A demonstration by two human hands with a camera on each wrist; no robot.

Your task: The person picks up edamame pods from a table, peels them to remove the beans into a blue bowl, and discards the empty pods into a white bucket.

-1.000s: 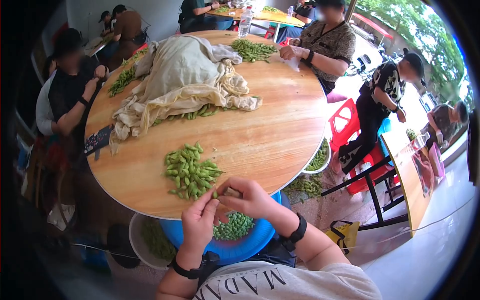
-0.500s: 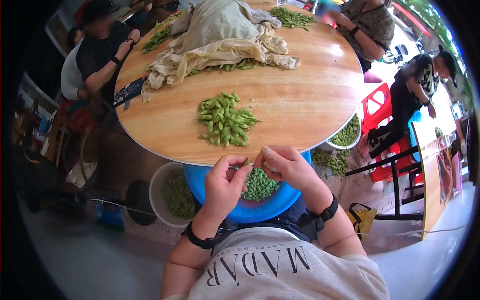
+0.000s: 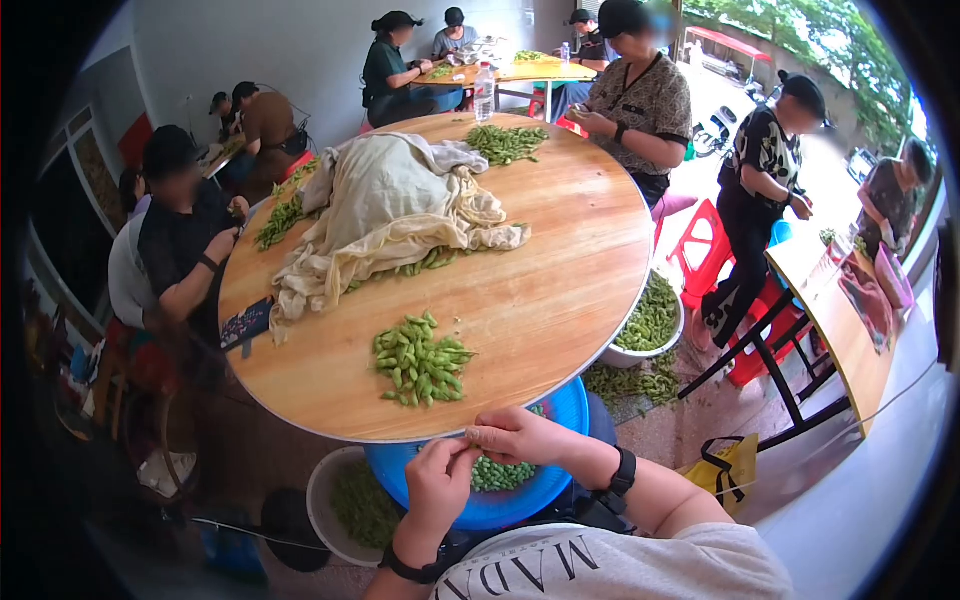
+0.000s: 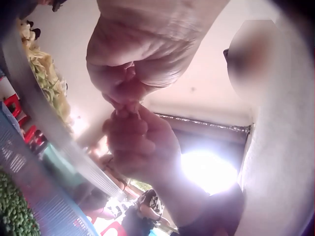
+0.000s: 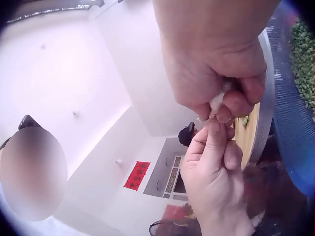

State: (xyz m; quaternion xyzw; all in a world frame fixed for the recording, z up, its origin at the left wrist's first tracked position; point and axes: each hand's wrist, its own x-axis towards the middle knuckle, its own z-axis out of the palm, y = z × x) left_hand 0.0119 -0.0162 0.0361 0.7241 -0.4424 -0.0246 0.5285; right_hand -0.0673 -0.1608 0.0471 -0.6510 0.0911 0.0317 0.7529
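Just past the near table edge, my left hand (image 3: 438, 488) and right hand (image 3: 522, 437) meet at their fingertips. Between them they pinch a green soybean pod, almost wholly hidden by the fingers. The right wrist view has the right hand (image 5: 221, 73) curled above, its thumb against the left hand's fingertips (image 5: 216, 127); something whitish covers part of that thumb (image 5: 217, 102). Under both hands is a blue basin (image 3: 573, 420) of shelled green beans (image 3: 498, 476). A heap of soybean pods (image 3: 422, 362) lies on the table close in front of the hands.
The round wooden table (image 3: 570, 300) bears a cloth-covered mound (image 3: 385, 190) and more pods (image 3: 505, 143). A pale tub (image 3: 322, 500) stands on the floor at left, a white basin of pods (image 3: 652, 318) at right. People sit and stand around; a yellow bag (image 3: 738, 462) lies at right.
Half a second ago the hands were slightly apart, a pod showing at the left fingertips; now the fingertips meet. The head view dipped and then rose again. The pod heap looks much the same.
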